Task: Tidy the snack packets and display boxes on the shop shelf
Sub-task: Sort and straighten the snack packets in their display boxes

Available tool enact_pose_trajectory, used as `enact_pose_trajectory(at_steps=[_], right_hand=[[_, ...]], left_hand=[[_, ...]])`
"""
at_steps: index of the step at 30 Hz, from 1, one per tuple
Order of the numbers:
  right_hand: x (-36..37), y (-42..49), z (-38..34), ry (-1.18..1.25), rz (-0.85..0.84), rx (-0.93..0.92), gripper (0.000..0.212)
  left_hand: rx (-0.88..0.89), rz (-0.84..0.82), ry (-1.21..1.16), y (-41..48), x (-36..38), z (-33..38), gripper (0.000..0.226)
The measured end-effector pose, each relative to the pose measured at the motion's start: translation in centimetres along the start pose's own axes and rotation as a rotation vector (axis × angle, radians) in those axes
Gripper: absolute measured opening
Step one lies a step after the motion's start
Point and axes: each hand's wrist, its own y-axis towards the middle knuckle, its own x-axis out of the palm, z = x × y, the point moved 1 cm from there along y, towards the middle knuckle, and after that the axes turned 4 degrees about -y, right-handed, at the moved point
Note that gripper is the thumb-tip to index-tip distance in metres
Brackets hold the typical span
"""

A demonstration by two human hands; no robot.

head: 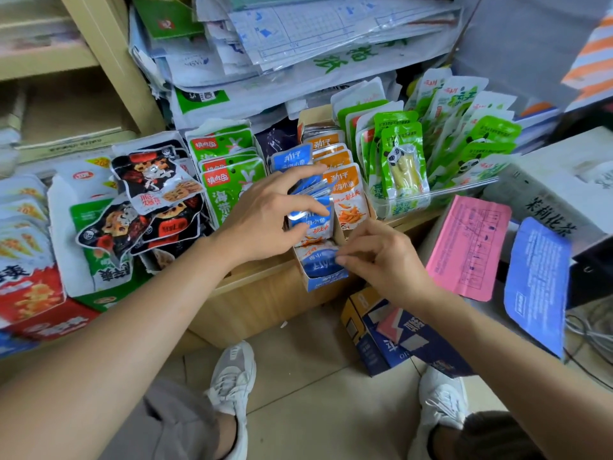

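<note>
A narrow display box [323,283] at the shelf's front edge holds blue fish-snack packets [311,220] on its left side and orange packets [346,190] on its right. My left hand [265,215] spreads over the blue packets, with the fingers and thumb closed around a small stack of them. My right hand [384,257] pinches the edge of the frontmost blue packet [320,260] at the box's front. Left of the box stand green seaweed packets [229,180]; to the right, green panda packets [403,161] fill a clear tray [441,194].
Black snack packets [149,200] lie loose over boxes at the left. Stacked papers [298,44] overhang the shelf's back. A pink sheet [471,247] and a blue sheet [537,280] hang at the right. A blue carton [394,340] lies on the floor by my shoes.
</note>
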Motion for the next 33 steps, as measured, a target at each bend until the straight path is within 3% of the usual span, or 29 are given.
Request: enact_pose_trajectory(at_steps=[5, 10, 12, 17, 21, 27, 33], right_hand=[[-1.0, 2.6, -0.8, 0.062, 0.140, 0.158, 0.008], [-0.2, 2.9, -1.8, 0.162, 0.234, 0.244, 0.014], [-0.4, 1.9, -1.7, 0.112, 0.235, 0.164, 0.017], [0.6, -1.2, 0.3, -0.343, -0.144, -0.258, 0.038], [0.1, -0.2, 0.6, -0.292, -0.131, -0.306, 0.012], [-2.1, 1.8, -0.6, 0.026, -0.192, 0.039, 0.010], [-1.4, 2.5, -1.7, 0.150, 0.125, 0.221, 0.009]], left_hand=[[-0.038, -0.048, -0.091, -0.3, -0.4, 0.5, 0.027], [0.015, 0.009, -0.005, -0.4, 0.3, 0.3, 0.021], [0.023, 0.036, -0.001, -0.4, 0.4, 0.1, 0.021], [0.016, 0.038, -0.004, -0.6, 0.7, -0.1, 0.021], [0.007, 0.023, -0.023, -0.3, 0.4, 0.4, 0.021], [0.026, 0.005, -0.058, -0.5, 0.6, 0.7, 0.016], [0.023, -0.032, -0.039, -0.7, 0.5, 0.6, 0.030]])
